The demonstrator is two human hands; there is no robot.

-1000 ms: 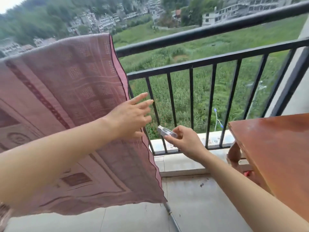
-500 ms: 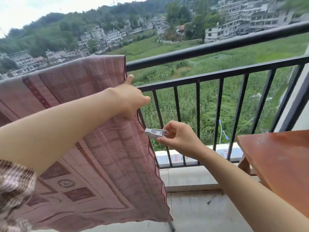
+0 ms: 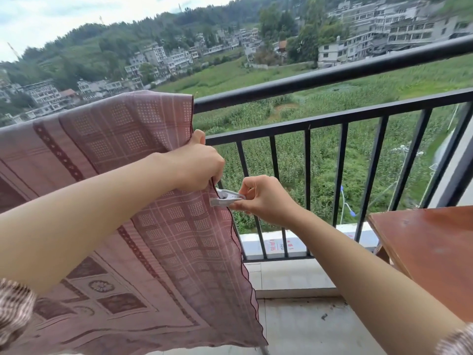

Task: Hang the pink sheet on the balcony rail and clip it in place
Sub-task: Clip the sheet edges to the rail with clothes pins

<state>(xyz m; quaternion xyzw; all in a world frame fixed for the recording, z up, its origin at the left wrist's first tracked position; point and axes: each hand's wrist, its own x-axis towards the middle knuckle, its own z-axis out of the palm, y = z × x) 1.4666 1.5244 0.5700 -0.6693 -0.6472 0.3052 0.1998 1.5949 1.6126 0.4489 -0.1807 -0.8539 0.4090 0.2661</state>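
The pink patterned sheet (image 3: 122, 155) hangs over the black balcony rail (image 3: 320, 78), covering its left part. My left hand (image 3: 197, 165) grips the sheet's right edge just below the top rail, bunching the cloth. My right hand (image 3: 263, 198) pinches a white clothes clip (image 3: 225, 198) whose jaws touch the sheet's edge right under my left hand. Whether the clip's jaws have closed on the cloth cannot be told.
Vertical black bars (image 3: 340, 175) run below a lower crossbar to the right of the sheet. A reddish wooden table (image 3: 430, 247) stands at the right. The grey tiled floor (image 3: 302, 326) lies below, and fields and buildings lie beyond the rail.
My left hand went from open fingers on the sheet to gripping its right edge. My right hand moved the clip up and left to the cloth's edge.
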